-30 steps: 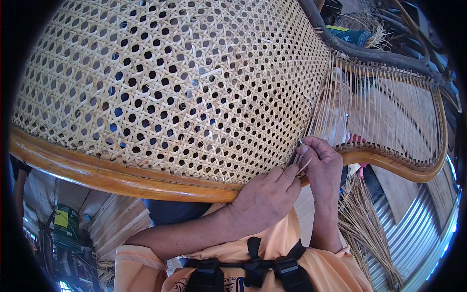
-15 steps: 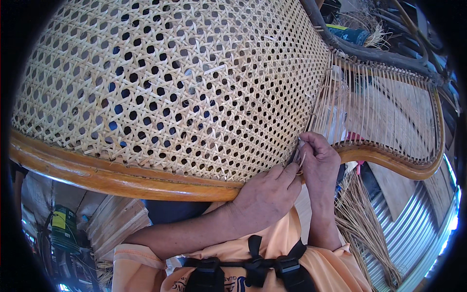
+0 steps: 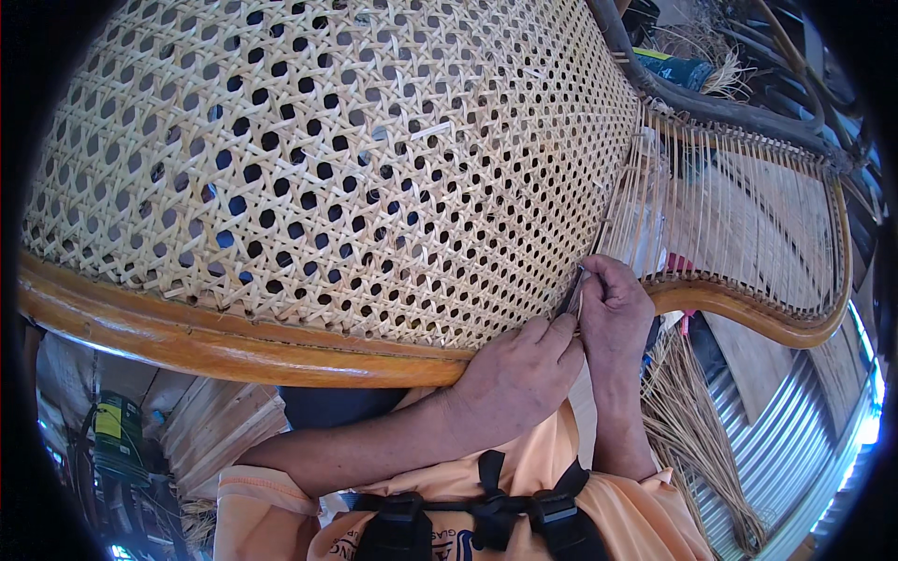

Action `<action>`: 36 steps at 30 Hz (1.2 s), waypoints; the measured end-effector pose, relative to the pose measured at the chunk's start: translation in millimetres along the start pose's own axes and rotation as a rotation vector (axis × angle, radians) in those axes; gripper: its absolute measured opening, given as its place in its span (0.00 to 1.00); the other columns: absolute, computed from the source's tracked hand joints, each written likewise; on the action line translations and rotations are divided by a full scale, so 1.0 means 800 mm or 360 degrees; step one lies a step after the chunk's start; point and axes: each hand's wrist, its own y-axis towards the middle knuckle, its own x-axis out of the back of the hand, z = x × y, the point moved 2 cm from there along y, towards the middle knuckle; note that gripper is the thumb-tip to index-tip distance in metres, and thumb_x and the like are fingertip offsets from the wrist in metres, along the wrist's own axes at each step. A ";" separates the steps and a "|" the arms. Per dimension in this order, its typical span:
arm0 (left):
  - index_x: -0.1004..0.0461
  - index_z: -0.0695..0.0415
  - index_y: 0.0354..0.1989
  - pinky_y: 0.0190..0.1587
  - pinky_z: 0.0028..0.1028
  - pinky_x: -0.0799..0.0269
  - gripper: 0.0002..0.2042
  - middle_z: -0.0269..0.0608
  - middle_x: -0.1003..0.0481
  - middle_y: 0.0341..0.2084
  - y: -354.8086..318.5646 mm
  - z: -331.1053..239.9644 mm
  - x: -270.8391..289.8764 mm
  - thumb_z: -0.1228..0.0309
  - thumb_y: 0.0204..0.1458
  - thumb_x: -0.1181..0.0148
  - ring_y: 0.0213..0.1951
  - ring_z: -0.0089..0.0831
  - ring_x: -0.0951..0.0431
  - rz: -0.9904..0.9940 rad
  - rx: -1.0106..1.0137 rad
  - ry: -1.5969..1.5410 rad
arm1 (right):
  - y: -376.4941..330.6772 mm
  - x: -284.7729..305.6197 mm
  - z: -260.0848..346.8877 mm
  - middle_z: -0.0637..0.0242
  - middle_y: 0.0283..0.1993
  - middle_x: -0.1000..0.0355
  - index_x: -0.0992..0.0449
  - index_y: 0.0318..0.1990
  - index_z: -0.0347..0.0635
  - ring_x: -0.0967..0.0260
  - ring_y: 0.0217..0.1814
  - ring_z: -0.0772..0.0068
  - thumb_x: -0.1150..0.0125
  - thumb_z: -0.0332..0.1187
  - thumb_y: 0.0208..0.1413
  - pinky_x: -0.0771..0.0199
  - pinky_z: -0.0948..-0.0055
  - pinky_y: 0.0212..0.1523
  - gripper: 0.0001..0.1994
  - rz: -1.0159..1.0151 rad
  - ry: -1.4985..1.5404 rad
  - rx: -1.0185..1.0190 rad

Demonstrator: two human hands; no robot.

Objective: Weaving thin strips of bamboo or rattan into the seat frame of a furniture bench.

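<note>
A woven cane panel (image 3: 374, 178) with an open hexagonal mesh stretches across a curved, varnished wooden frame (image 3: 234, 341). My left hand (image 3: 514, 379) lies over the frame's near rail, its fingers curled in toward the corner and their tips hidden. Right beside it, my right hand (image 3: 615, 313) is closed in a pinch at the panel's lower right edge. Between the two hands a thin cane strand (image 3: 573, 297) shows in part, running up to the pinching thumb and forefinger. What the left fingers grip is hidden.
To the right, parallel cane strands (image 3: 720, 215) span a second curved frame section (image 3: 748, 318). Below it hangs a bundle of loose cane (image 3: 697, 421), near corrugated metal sheeting (image 3: 795, 449). A dark green container (image 3: 119, 435) stands at lower left; another (image 3: 678, 70) is at upper right.
The cane panel has shifted slightly right in view. My right fingers have tightened their pinch, and the pale strand end between my hands shows less. Both hands stay at the same corner.
</note>
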 end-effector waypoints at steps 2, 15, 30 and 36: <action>0.30 0.64 0.36 0.37 0.24 0.29 0.12 0.45 0.31 0.38 0.000 0.000 0.001 0.73 0.42 0.47 0.35 0.33 0.30 -0.0010 -0.0003 -0.0026 | 0.001 0.001 0.002 0.54 0.35 0.26 0.24 0.37 0.35 0.26 0.36 0.59 0.46 0.21 0.50 0.27 0.69 0.40 0.08 -0.0010 -0.0025 0.0050; 0.30 0.64 0.35 0.37 0.25 0.28 0.12 0.46 0.30 0.38 -0.002 0.001 0.002 0.73 0.41 0.46 0.35 0.34 0.29 -0.0016 -0.0001 -0.0090 | 0.000 0.002 -0.001 0.62 0.32 0.28 0.24 0.36 0.35 0.30 0.32 0.71 0.43 0.20 0.51 0.30 0.76 0.34 0.05 0.0074 0.0095 -0.0047; 0.28 0.58 0.31 0.31 0.31 0.33 0.11 0.37 0.32 0.25 0.003 -0.008 -0.004 0.71 0.37 0.40 0.30 0.33 0.31 0.0070 -0.0031 0.0261 | 0.023 0.010 -0.004 0.53 0.28 0.26 0.25 0.33 0.35 0.27 0.29 0.58 0.39 0.27 0.50 0.29 0.67 0.33 0.05 0.0331 0.0273 -0.0269; 0.28 0.55 0.28 0.33 0.29 0.37 0.08 0.36 0.34 0.26 0.012 -0.010 -0.007 0.69 0.38 0.43 0.33 0.31 0.33 0.0235 -0.0124 0.0564 | 0.029 0.005 -0.017 0.57 0.23 0.29 0.25 0.32 0.34 0.32 0.24 0.66 0.39 0.27 0.50 0.32 0.69 0.27 0.05 0.0357 0.0302 -0.0144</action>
